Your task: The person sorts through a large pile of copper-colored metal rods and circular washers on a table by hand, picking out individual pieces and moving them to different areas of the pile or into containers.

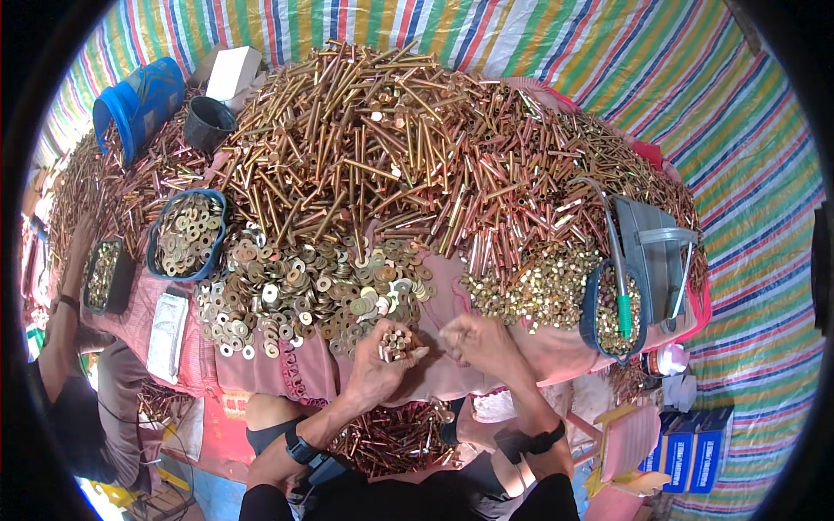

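My left hand (379, 365) is closed round a bunch of brass-coloured bolts (398, 341), their ends pointing up out of the fist. To its right, my right hand (479, 346) has its fingers curled together; whatever may be in them is hidden. Both hands are above the near edge of the pink cloth (452, 282). Just beyond the left hand spreads a pile of flat washers (295, 286). Small nuts (530, 291) lie in a heap beyond the right hand. A large mound of long bolts (373, 156) rises behind both.
A blue tub of washers (223, 213) stands left; a dark tub of nuts (643, 300) with a green-handled tool (624, 314) stands right. A blue bucket (109, 122) lies far left. Another person's arm (69, 286) reaches in there. More bolts (395, 438) lie below my hands.
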`<state>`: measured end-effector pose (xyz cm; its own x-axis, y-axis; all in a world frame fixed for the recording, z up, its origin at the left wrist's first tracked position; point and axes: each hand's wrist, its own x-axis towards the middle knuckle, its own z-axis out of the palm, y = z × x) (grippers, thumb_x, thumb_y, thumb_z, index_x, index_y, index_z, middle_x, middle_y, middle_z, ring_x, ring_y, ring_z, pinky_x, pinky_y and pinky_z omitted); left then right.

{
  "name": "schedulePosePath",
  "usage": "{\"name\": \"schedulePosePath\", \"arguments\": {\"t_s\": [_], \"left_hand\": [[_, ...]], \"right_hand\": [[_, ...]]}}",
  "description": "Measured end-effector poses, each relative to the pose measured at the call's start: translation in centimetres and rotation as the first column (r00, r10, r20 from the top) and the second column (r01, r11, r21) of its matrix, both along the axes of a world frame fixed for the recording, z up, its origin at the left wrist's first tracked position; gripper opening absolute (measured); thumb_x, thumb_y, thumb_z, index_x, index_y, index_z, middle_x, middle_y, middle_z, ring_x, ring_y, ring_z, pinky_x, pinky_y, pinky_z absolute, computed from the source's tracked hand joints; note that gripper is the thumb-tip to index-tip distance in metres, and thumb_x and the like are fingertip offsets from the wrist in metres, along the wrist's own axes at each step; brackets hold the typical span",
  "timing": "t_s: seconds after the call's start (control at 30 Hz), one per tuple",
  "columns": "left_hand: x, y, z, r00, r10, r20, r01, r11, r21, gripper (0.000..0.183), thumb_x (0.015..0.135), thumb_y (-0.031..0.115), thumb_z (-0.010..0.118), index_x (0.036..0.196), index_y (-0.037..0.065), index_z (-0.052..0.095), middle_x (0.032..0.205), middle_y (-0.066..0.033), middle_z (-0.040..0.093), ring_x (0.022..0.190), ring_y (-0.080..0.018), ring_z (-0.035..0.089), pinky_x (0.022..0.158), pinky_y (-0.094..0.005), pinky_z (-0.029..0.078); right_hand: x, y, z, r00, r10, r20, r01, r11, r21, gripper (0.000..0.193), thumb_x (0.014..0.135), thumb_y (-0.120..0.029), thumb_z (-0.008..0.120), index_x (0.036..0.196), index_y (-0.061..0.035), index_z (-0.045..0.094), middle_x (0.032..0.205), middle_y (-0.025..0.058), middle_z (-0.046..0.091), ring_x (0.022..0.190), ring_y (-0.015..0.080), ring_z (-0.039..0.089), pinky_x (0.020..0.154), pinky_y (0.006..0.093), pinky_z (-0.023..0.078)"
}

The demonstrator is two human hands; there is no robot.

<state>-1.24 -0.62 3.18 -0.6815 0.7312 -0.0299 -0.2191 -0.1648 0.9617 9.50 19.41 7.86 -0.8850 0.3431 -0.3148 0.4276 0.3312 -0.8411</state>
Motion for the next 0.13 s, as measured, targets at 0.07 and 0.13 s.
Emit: {"name": "schedulePosePath", "arguments": {"t_s": [0.07, 0.13], "left_hand": [[0.5, 0.0, -0.5, 0.992, 0.035, -0.119, -0.039, 0.999, -0.031, 0.027, 0.09, 0.002, 0.083, 0.104, 0.005, 0.061, 0.094, -0.0003, 0.069, 0.086, -0.0062, 0.063, 0.077, -0.024, 0.053], [0.6, -0.1, -0.9, 0.966, 0.01, -0.259, -0.024, 0.998, -0.05, 0.027, 0.09, 0.003, 0.083, 0.106, 0.006, 0.061, 0.095, -0.0004, 0.069, 0.087, -0.006, 0.064, 0.078, -0.0241, 0.054]], "right_hand": [[-1.1, 0.7, -0.7, 0.979, -0.014, -0.202, 0.086, 0.933, 0.349, 0.016, 0.102, -0.016, 0.068, 0.103, -0.0004, 0.073, 0.091, 0.0115, 0.075, 0.077, 0.0232, 0.071, 0.07, 0.0369, 0.057], [-2.7, 1.6, -1.2, 0.931, -0.01, -0.364, 0.215, 0.822, 0.527, 0.018, 0.101, -0.019, 0.07, 0.107, -0.0023, 0.073, 0.106, 0.0171, 0.076, 0.088, 0.0319, 0.073, 0.081, 0.0436, 0.057]]}}
